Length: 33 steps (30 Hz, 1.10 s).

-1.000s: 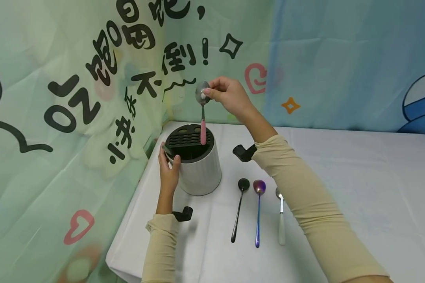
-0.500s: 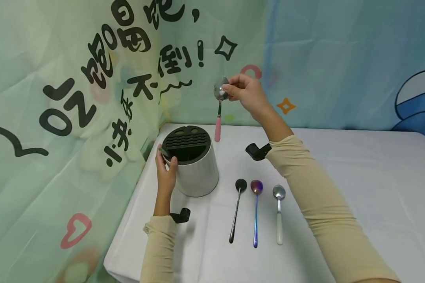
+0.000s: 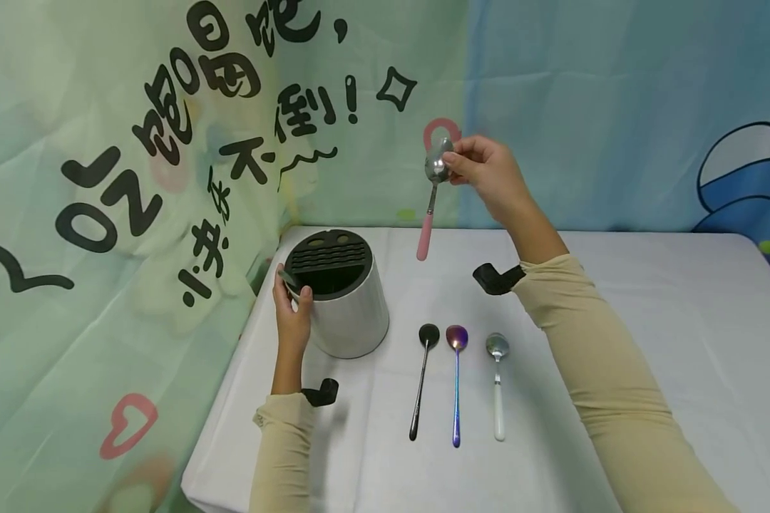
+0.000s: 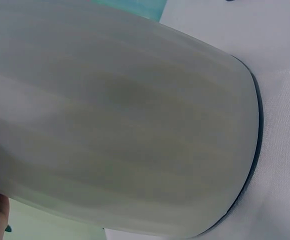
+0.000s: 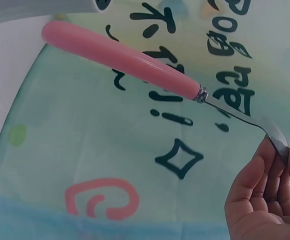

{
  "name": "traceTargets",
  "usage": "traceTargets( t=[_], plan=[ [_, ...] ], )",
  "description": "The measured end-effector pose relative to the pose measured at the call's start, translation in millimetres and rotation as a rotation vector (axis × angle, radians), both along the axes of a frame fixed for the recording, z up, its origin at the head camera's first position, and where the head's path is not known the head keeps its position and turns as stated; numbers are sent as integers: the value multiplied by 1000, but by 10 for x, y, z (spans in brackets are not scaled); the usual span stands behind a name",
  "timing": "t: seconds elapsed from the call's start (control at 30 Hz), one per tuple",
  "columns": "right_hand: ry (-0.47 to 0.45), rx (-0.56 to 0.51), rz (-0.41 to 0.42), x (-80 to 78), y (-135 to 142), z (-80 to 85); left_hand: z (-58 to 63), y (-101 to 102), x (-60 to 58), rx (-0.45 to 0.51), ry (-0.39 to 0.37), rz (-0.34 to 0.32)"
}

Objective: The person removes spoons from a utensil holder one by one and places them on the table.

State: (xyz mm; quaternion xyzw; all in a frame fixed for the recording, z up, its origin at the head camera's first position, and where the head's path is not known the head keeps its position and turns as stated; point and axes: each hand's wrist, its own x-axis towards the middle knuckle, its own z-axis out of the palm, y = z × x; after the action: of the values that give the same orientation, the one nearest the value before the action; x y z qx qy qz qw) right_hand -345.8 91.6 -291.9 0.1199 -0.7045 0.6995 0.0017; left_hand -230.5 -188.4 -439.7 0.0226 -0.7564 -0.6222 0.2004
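Above the table [image 3: 667, 320], my right hand [image 3: 490, 174] had the pink spoon [image 5: 160, 76] pinched by its bowl, handle dangling down. Left hand [image 3: 293, 320] was against the tub [image 3: 349, 324], thumb and fingers apart.

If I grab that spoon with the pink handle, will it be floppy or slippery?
The spoon is probably stiff: the right hand pinches just its bowl, yet the rest doesn't sag. The bowl looks smooth and shiny, so it may feel slippery. The pink handle looks thick and rounded, so it's likely easier to grip.
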Motion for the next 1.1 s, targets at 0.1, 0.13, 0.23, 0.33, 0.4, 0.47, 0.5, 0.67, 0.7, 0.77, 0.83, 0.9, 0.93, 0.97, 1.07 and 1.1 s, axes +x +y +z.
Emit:
traceTargets(
  t=[0.1, 0.13, 0.23, 0.33, 0.4, 0.47, 0.5, 0.67, 0.7, 0.77, 0.83, 0.9, 0.93, 0.97, 1.07, 1.1],
  plan=[
    [1, -43, 5, 9, 86, -53, 4, -3, 5, -5, -7, 3],
    [3, -54, 7, 18, 119, -72, 2, -5, 1, -7, -8, 1],
    [16, -45, 10, 46, 218, -132, -3, -14, -4, -12, -10, 6],
    [24, -10, -1, 88, 310, -193, -2, -21, -4, -12, -13, 12],
    [25, 16, -13, 120, 367, -236, 4, -20, 2, -10, -22, 15],
    [26, 41, -29, 159, 428, -279, 13, -18, 6, -8, -34, 13],
    [27, 48, -34, 179, 459, -301, 13, -18, 5, -8, -35, 12],
    [35, 60, -54, 269, 608, -405, 17, -20, -2, -15, -32, 15],
    [32, 48, -56, 285, 638, -425, 15, -21, -4, -15, -26, 16],
    [32, 28, -60, 317, 697, -463, 14, -22, -7, -15, -22, 19],
    [22, -37, -44, 346, 761, -496, 12, -20, -5, -12, -21, 16],
    [13, -76, -42, 373, 821, -531, 5, -18, -3, -10, -23, 13],
    [9, -82, -46, 387, 850, -547, 1, -18, -3, -10, -24, 11],
    [2, -89, -50, 401, 881, -566, -2, -17, -2, -8, -24, 9],
    [-8, -35, -93, 460, 980, -634, -14, -11, 0, -4, -22, 6],
    [-14, -14, -107, 485, 1018, -661, -18, -9, 1, -5, -23, 5]
  ],
)
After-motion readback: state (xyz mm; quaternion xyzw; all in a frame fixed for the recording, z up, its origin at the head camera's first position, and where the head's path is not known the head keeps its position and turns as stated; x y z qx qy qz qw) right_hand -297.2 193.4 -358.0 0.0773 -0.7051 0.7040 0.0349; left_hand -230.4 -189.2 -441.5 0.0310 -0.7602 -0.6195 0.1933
